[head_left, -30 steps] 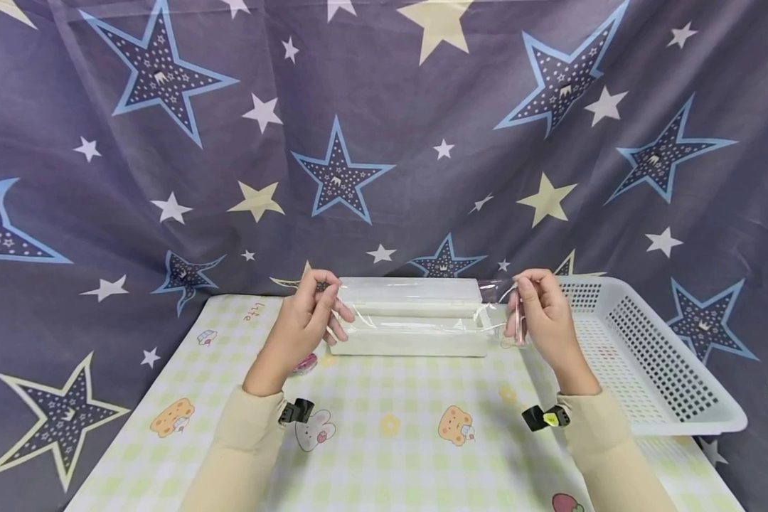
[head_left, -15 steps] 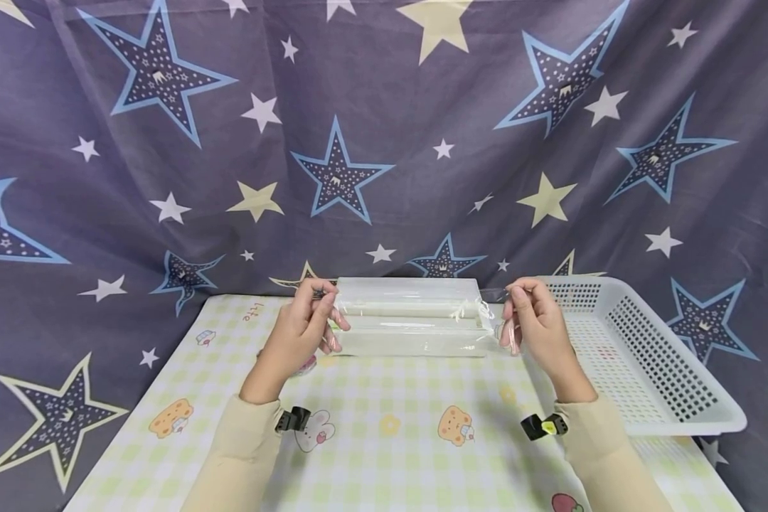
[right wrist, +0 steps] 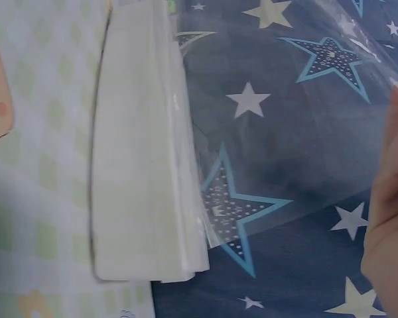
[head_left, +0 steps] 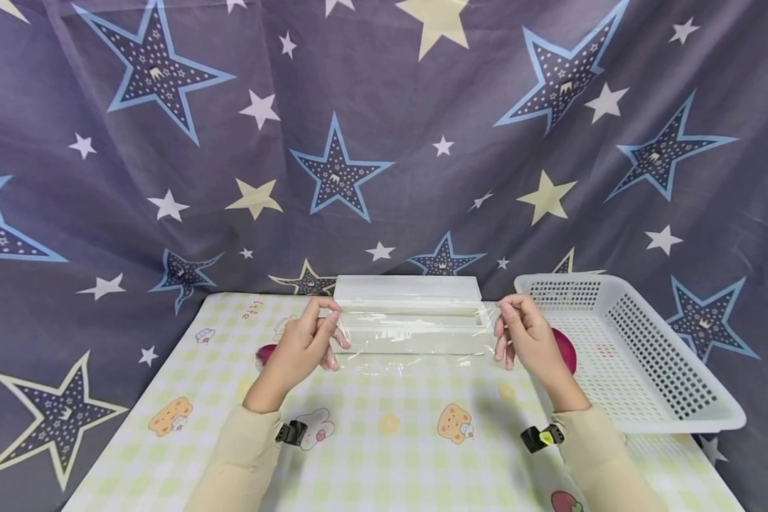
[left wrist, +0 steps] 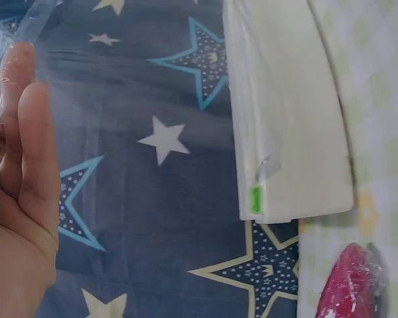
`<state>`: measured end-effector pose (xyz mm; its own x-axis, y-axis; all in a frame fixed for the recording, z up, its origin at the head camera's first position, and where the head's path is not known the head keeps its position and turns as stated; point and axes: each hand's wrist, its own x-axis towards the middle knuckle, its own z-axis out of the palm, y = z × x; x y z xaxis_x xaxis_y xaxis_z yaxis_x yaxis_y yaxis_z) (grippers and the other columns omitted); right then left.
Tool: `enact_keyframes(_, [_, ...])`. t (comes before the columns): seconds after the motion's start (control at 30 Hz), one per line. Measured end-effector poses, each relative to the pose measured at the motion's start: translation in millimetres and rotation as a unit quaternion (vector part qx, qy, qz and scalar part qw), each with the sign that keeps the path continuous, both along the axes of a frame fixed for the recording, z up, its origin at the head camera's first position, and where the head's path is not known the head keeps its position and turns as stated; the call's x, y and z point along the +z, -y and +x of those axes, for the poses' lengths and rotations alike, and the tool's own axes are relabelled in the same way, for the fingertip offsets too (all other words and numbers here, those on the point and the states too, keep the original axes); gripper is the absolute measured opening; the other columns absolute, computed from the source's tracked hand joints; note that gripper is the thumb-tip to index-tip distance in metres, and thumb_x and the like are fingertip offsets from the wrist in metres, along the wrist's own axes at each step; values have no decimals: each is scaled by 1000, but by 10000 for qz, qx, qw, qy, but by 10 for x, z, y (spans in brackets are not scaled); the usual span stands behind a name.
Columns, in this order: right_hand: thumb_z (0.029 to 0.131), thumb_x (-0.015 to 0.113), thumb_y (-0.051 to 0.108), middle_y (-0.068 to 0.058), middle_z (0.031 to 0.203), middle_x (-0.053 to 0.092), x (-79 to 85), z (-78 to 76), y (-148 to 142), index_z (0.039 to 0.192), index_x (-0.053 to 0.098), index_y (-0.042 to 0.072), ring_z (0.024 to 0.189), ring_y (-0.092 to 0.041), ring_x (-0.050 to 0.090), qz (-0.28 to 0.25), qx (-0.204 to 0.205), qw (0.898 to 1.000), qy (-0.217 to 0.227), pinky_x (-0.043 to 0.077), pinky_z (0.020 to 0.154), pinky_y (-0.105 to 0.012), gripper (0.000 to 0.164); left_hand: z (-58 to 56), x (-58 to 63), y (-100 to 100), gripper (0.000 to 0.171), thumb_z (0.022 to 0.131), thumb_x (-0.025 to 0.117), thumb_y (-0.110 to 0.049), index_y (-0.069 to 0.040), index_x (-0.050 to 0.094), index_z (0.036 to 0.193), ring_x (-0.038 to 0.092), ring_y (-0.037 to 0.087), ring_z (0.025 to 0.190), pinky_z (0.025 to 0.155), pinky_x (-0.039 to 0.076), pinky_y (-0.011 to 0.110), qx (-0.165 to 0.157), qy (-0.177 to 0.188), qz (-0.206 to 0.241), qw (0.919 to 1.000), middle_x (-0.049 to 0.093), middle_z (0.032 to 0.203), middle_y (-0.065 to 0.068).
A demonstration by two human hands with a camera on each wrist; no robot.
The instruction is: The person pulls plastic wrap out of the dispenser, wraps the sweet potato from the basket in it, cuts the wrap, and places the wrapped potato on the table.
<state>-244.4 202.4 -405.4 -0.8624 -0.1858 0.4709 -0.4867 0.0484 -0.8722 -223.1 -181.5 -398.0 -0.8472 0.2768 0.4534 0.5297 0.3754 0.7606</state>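
Spanning the gap between the two hands, a sheet of clear film (head_left: 400, 337) lies over the front of a long white box (left wrist: 288, 112) near the far edge of the table (head_left: 390, 476). The left hand (head_left: 302, 343) pinches one side of the film between thumb and forefinger, its other fingers loosely bent. The right hand (head_left: 530, 343) pinches the opposite side in the same manner, with little space between thumb and forefinger. The film is creased and glossy, and its lower margin hangs toward the front edge of the table.

The box stands lengthwise along the far edge, its lid (head_left: 407, 287) raised at the rear; the left wrist view shows a small green piece (left wrist: 256, 199) at one end. In the right wrist view the film extends from beside the box to the right hand; its attachment to the box cannot be made out.

Near the left edge of the table, partly behind the left hand, lies a magenta object (left wrist: 345, 288) in clear wrapping. A second magenta object (head_left: 564, 350) is partly hidden by the right hand; whether it rests inside or beside the basket cannot be determined. The pale perforated basket (head_left: 691, 377) occupies the far right corner and overhangs the right edge. A star-patterned curtain (head_left: 384, 92) forms the background.
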Motion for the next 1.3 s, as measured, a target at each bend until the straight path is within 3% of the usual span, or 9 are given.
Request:
enact_keyframes(0.2, [110,39,13,-25,80,53,-144,-23,-40,113,45,-11,47,-23,60,446,94,9989,72,52,41,-34,25,-53,-130,33,18,108,46,-32,-21,55,119,67,16,56,56,57,33,84,215,-229,9995,67,72,-2])
enact_keyframes(0.37, [109,42,15,-24,84,54,-224,-51,-80,112,47,-11,50,-25,62,527,-27,9985,169,55,49,-33,26,-100,-233,90,16,106,51,-30,-20,60,115,71,18,65,62,60,34,122,511,30,9986,72,84,6])
enact_keyframes(0.53, [109,43,14,-25,84,55,-264,-74,-103,110,48,-8,53,-24,63,567,-65,9981,230,57,50,-34,23,-128,-272,110,22,106,53,-31,-15,63,116,71,19,70,63,60,34,124,579,87,9982,73,88,9])
enact_keyframes(0.7, [108,44,11,-27,88,57,-285,-84,-117,107,51,-9,65,-22,67,598,-67,9980,171,59,58,-36,21,-142,-280,116,18,105,54,-31,-19,65,114,72,20,75,64,60,35,143,550,109,9983,72,91,8])
enact_keyframes(0.8, [107,47,8,-21,92,61,-287,-71,-130,105,54,-11,74,-20,69,648,-10,9978,136,60,65,-35,21,-132,-309,126,16,104,56,-30,-20,66,112,72,19,78,65,60,35,112,587,130,9981,72,92,9])
enact_keyframes(0.9, [106,49,5,-22,93,64,-292,-58,-150,102,57,-11,81,-18,68,753,146,9970,88,59,72,-31,19,-81,-317,127,15,104,58,-26,-16,68,111,70,17,79,67,59,33,132,677,7,9976,72,93,6])
enact_keyframes(1.03, [104,51,3,-25,93,64,-323,-49,-188,99,60,-10,85,-17,66,872,458,9950,152,56,77,-27,17,-36,-389,161,14,101,63,-29,-19,72,105,68,17,78,67,57,33,28,927,-180,9955,72,90,2])
enact_keyframes(1.13, [103,51,3,-20,91,66,-354,-42,-213,97,61,-6,86,-17,66,1081,719,9912,263,54,81,-26,15,-43,-490,209,12,99,65,-36,-26,73,101,68,17,79,70,57,32,-166,1123,-332,9930,73,90,-1])
enact_keyframes(1.3, [101,49,0,-16,87,67,-411,-32,-241,92,61,-1,84,-23,67,1539,1347,9784,313,54,82,-29,15,-27,-578,259,14,98,67,-33,-23,74,104,69,22,89,79,56,33,-623,1435,-552,9861,73,97,-1])
